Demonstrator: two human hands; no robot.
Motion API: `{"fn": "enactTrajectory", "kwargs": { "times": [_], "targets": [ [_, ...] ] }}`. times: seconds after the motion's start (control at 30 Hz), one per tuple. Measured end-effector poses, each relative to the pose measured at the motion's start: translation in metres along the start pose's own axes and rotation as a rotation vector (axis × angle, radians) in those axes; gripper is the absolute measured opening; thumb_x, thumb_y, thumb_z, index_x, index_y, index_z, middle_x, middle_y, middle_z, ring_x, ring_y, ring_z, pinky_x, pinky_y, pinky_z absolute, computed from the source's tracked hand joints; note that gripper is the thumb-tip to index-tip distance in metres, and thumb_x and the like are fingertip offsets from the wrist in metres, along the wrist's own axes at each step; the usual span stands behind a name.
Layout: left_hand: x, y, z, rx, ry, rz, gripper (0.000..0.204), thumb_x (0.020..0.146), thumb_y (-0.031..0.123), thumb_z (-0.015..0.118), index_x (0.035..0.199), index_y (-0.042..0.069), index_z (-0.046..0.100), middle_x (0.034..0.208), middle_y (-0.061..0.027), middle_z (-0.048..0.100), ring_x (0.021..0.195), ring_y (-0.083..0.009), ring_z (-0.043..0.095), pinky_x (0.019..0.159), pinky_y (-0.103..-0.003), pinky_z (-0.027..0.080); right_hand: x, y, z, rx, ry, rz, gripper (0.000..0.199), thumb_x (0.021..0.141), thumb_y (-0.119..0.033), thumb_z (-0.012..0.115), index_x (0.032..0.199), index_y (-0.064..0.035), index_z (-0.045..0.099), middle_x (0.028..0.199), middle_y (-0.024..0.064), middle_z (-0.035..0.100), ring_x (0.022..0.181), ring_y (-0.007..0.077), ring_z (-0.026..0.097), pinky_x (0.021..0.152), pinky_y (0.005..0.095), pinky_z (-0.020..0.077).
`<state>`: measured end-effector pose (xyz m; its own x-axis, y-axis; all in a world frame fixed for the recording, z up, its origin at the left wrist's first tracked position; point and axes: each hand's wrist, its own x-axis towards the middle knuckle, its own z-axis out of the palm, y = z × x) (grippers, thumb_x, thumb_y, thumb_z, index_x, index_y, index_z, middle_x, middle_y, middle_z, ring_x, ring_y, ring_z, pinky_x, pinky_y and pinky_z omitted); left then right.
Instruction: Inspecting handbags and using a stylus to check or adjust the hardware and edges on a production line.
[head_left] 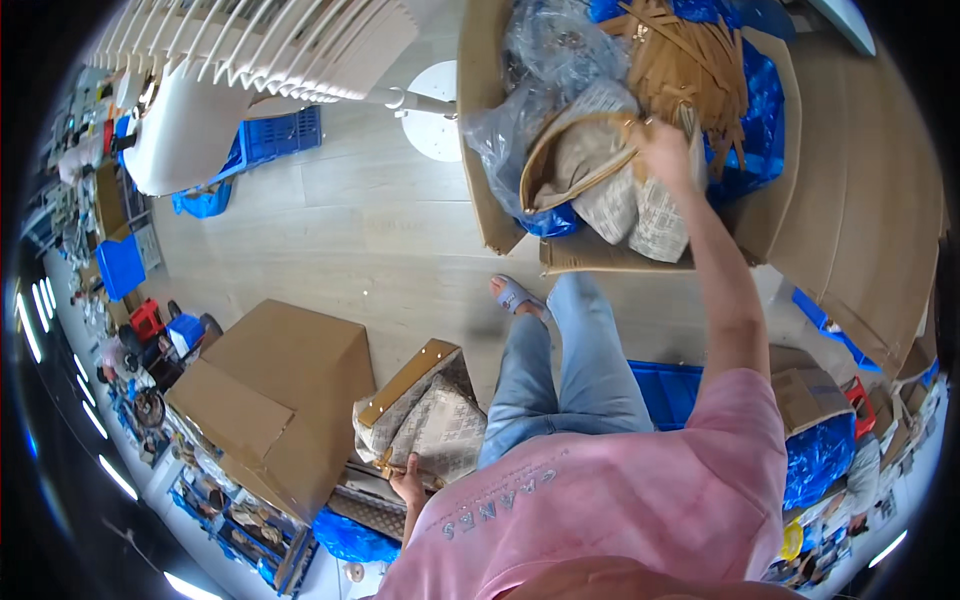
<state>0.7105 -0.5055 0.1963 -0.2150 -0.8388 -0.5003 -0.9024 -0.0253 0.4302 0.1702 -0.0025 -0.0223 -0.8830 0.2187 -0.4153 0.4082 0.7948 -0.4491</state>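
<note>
My right hand [662, 153] reaches into a large cardboard box [482, 215] and is closed on the tan-trimmed edge of a beige patterned fabric bag [608, 212]. The bag's mouth gapes to the left, showing a pale lining. Down at my left side, my left hand [408, 483] grips the lower edge of another beige patterned bag [432, 432]. That one has a flat tan panel [408, 382] along its far side. My palm is partly hidden there.
Tan strips [690, 75] and clear plastic [560, 45] fill the box's back. A closed carton [290, 370] stands left of the left-hand bag. A white fan [190, 120] and blue crate [280, 138] are at far left; a blue bin [665, 390] is beside my legs.
</note>
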Motion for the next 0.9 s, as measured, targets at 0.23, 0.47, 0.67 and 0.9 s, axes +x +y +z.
{"fn": "enactTrajectory", "kwargs": {
  "times": [0.23, 0.47, 0.67, 0.9],
  "targets": [
    [0.069, -0.064, -0.02, 0.192, 0.023, -0.014, 0.039, 0.076, 0.023, 0.083, 0.094, -0.009, 0.068, 0.089, -0.0087, 0.069, 0.077, -0.0152, 0.061, 0.073, -0.031, 0.05, -0.049, -0.025, -0.111, 1.212, 0.786, -0.31, 0.012, 0.088, -0.014, 0.056, 0.089, -0.0032, 0.06, 0.089, 0.0021, 0.063, 0.069, 0.0118, 0.057, 0.06, 0.0303, 0.0469],
    [0.141, -0.057, -0.022, 0.373, 0.118, 0.09, 0.04, 0.07, 0.023, 0.087, 0.087, -0.008, 0.068, 0.084, -0.0076, 0.068, 0.075, -0.0144, 0.058, 0.07, -0.03, 0.049, -0.023, 0.008, 0.04, 0.737, 0.881, 0.003, 0.023, 0.092, -0.018, 0.052, 0.104, -0.0008, 0.06, 0.111, 0.011, 0.061, 0.102, 0.0268, 0.055, 0.091, 0.0411, 0.0414],
    [0.157, -0.019, -0.006, 0.367, 0.105, 0.15, 0.039, 0.07, 0.022, 0.087, 0.086, -0.007, 0.068, 0.083, -0.0071, 0.067, 0.074, -0.0143, 0.058, 0.069, -0.031, 0.049, -0.005, 0.105, 0.213, 0.554, 0.324, 0.462, 0.034, 0.092, -0.028, 0.048, 0.115, -0.0044, 0.058, 0.121, 0.0125, 0.057, 0.112, 0.0294, 0.051, 0.098, 0.0412, 0.0379],
    [0.147, 0.004, 0.014, 0.339, 0.097, 0.188, 0.037, 0.069, 0.021, 0.088, 0.085, -0.006, 0.067, 0.082, -0.0064, 0.067, 0.073, -0.0141, 0.057, 0.068, -0.031, 0.049, 0.025, 0.173, 0.296, 0.509, 0.041, 0.569, 0.048, 0.093, -0.04, 0.044, 0.128, -0.0085, 0.055, 0.134, 0.0143, 0.052, 0.124, 0.0325, 0.046, 0.106, 0.0414, 0.0339]
  ]
}}
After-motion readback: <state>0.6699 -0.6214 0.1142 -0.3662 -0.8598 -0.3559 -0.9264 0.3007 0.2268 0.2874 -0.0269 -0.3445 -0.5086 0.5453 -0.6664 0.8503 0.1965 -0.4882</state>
